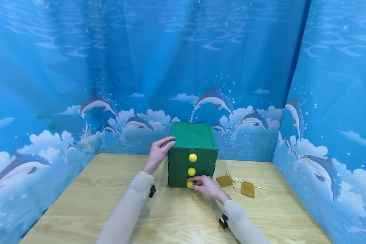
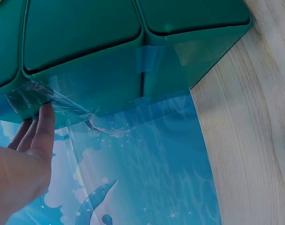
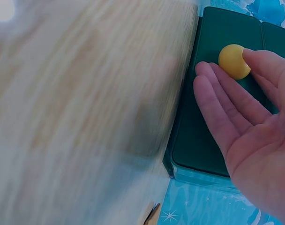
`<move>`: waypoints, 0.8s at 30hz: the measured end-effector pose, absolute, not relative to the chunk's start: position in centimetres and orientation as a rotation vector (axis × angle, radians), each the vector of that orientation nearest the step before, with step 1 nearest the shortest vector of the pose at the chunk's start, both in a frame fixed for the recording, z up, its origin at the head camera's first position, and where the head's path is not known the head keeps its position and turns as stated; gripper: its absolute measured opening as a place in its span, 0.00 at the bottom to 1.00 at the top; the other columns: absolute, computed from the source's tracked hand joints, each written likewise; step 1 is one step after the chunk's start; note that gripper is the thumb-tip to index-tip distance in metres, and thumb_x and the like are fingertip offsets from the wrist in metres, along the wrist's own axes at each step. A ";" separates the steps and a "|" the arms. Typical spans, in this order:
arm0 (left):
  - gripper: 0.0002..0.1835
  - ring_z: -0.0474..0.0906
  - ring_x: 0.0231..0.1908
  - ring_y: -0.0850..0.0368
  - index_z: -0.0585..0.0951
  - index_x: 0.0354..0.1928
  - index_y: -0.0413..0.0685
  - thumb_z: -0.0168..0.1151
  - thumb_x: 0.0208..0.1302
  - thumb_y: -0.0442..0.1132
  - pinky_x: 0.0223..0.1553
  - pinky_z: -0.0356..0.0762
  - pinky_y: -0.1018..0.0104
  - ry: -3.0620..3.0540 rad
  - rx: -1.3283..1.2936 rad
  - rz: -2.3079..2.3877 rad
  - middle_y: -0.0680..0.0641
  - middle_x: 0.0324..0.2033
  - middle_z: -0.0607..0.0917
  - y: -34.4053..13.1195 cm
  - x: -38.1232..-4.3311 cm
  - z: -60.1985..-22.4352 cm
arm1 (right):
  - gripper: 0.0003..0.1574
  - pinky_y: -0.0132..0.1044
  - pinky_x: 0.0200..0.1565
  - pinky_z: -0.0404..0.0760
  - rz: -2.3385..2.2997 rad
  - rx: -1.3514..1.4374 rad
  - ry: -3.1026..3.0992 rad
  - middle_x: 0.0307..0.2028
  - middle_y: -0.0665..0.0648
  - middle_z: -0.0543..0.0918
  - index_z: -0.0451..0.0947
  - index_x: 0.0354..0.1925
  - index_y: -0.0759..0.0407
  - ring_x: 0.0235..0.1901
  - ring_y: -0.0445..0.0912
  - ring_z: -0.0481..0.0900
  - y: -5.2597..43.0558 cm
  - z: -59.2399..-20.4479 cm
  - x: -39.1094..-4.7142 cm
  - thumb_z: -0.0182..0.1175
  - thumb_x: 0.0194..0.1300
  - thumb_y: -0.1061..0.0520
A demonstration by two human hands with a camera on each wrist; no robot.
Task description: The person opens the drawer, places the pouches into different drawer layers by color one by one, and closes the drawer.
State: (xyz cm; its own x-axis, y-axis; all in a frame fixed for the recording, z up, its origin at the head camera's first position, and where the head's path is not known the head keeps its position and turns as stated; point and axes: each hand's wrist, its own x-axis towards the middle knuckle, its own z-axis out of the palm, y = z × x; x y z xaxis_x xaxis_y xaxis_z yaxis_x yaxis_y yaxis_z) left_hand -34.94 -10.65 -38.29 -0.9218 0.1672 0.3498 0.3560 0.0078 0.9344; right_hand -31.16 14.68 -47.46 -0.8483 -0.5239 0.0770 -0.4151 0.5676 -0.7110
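Note:
A green drawer box (image 1: pixel 193 134) with three drawers stands on the table, each drawer front bearing a round yellow knob. My right hand (image 1: pixel 209 187) is at the lowest drawer and pinches its yellow knob (image 3: pixel 231 62) with thumb and finger, while the other fingers extend close to the drawer front. On the box's left side, near the top, my left hand (image 1: pixel 158 152) rests with its fingers fairly straight. In the left wrist view, those fingertips (image 2: pixel 46 117) touch the side wall, which has clear tape on it. All three drawers look closed.
Two small brown drawstring pouches (image 1: pixel 225 181) lie on the wooden table (image 1: pixel 109 203) to the right of the box. A blue curtain (image 1: pixel 158 67) printed with dolphins hangs behind the table and along its sides.

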 end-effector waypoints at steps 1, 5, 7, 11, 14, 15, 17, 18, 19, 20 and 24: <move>0.21 0.70 0.66 0.53 0.79 0.62 0.55 0.60 0.69 0.51 0.68 0.66 0.50 -2.117 -0.560 -2.058 0.50 0.65 0.75 -10.5 -34.9 -38.2 | 0.19 0.32 0.31 0.79 -1.150 -0.799 2.650 0.37 0.56 0.88 0.80 0.57 0.54 0.35 0.47 0.85 14.8 -47.4 -31.1 0.59 0.70 0.56; 0.22 0.68 0.68 0.48 0.76 0.64 0.46 0.58 0.72 0.45 0.68 0.65 0.47 -2.108 -0.604 -2.057 0.44 0.68 0.72 -10.3 -34.1 -37.4 | 0.18 0.34 0.34 0.82 -1.164 -0.771 2.627 0.37 0.55 0.89 0.81 0.57 0.53 0.35 0.46 0.86 15.1 -47.3 -31.0 0.59 0.70 0.55; 0.22 0.67 0.68 0.45 0.75 0.64 0.42 0.57 0.73 0.43 0.67 0.65 0.46 -2.110 -0.620 -2.032 0.41 0.68 0.71 -10.4 -33.6 -37.1 | 0.18 0.37 0.35 0.83 -1.172 -0.771 2.599 0.37 0.55 0.89 0.81 0.57 0.53 0.36 0.46 0.86 15.0 -47.2 -30.8 0.59 0.70 0.54; 0.22 0.66 0.69 0.45 0.75 0.64 0.43 0.56 0.73 0.44 0.68 0.65 0.46 -2.114 -0.614 -2.009 0.41 0.69 0.69 -10.8 -33.7 -37.2 | 0.19 0.40 0.36 0.84 -1.179 -0.787 2.555 0.38 0.55 0.89 0.80 0.58 0.53 0.36 0.48 0.86 14.7 -46.8 -30.4 0.59 0.70 0.54; 0.23 0.66 0.69 0.48 0.76 0.65 0.49 0.57 0.72 0.49 0.69 0.64 0.47 -2.122 -0.604 -2.015 0.46 0.70 0.70 -10.8 -34.6 -37.8 | 0.19 0.37 0.35 0.83 -1.164 -0.790 2.554 0.37 0.55 0.89 0.80 0.58 0.53 0.37 0.47 0.86 14.8 -46.7 -30.0 0.60 0.70 0.55; 0.23 0.66 0.69 0.49 0.76 0.65 0.51 0.57 0.72 0.50 0.69 0.63 0.47 -2.122 -0.606 -2.016 0.47 0.70 0.70 -10.8 -34.9 -38.0 | 0.19 0.36 0.35 0.83 -1.157 -0.792 2.551 0.37 0.55 0.89 0.80 0.58 0.52 0.37 0.47 0.87 14.9 -46.6 -29.9 0.60 0.69 0.55; 0.24 0.66 0.69 0.50 0.76 0.64 0.54 0.57 0.71 0.53 0.69 0.64 0.47 -2.125 -0.601 -2.006 0.49 0.69 0.70 -10.7 -35.2 -38.5 | 0.20 0.34 0.37 0.83 -1.145 -0.795 2.534 0.38 0.54 0.89 0.79 0.59 0.52 0.38 0.46 0.87 15.0 -46.6 -29.6 0.60 0.70 0.55; 0.24 0.67 0.68 0.51 0.77 0.64 0.55 0.57 0.70 0.54 0.68 0.64 0.47 -2.124 -0.597 -2.001 0.49 0.69 0.71 -10.6 -35.3 -38.6 | 0.20 0.33 0.37 0.83 -1.140 -0.803 2.522 0.38 0.55 0.89 0.79 0.59 0.52 0.39 0.47 0.87 15.1 -46.6 -29.5 0.60 0.70 0.55; 0.24 0.67 0.68 0.51 0.77 0.63 0.56 0.58 0.70 0.55 0.68 0.65 0.46 -2.119 -0.596 -1.997 0.49 0.68 0.72 -10.7 -35.3 -38.7 | 0.21 0.32 0.37 0.82 -1.135 -0.809 2.511 0.39 0.55 0.89 0.79 0.60 0.52 0.39 0.47 0.87 15.1 -46.6 -29.3 0.60 0.70 0.55; 0.24 0.68 0.68 0.51 0.78 0.63 0.56 0.58 0.69 0.56 0.68 0.65 0.46 -2.115 -0.597 -1.994 0.48 0.68 0.72 -10.7 -35.3 -38.8 | 0.21 0.31 0.38 0.82 -1.132 -0.816 2.503 0.40 0.55 0.89 0.78 0.60 0.52 0.39 0.47 0.87 15.1 -46.6 -29.1 0.60 0.70 0.56; 0.24 0.68 0.67 0.51 0.79 0.62 0.56 0.59 0.68 0.56 0.67 0.65 0.45 -2.124 -0.600 -1.989 0.48 0.68 0.72 -10.9 -35.2 -38.7 | 0.20 0.29 0.35 0.82 -1.123 -0.838 2.530 0.40 0.55 0.89 0.79 0.59 0.54 0.37 0.47 0.87 14.9 -46.8 -28.7 0.60 0.69 0.57</move>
State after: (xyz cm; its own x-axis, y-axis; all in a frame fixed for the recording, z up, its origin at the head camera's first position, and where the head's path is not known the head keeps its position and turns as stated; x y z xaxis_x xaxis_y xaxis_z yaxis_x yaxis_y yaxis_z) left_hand -35.18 -10.85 -38.68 -0.9046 0.1730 0.3895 0.4000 0.0292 0.9160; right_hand -28.66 14.94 -46.83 -0.8038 -0.5949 0.0058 -0.4034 0.5378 -0.7403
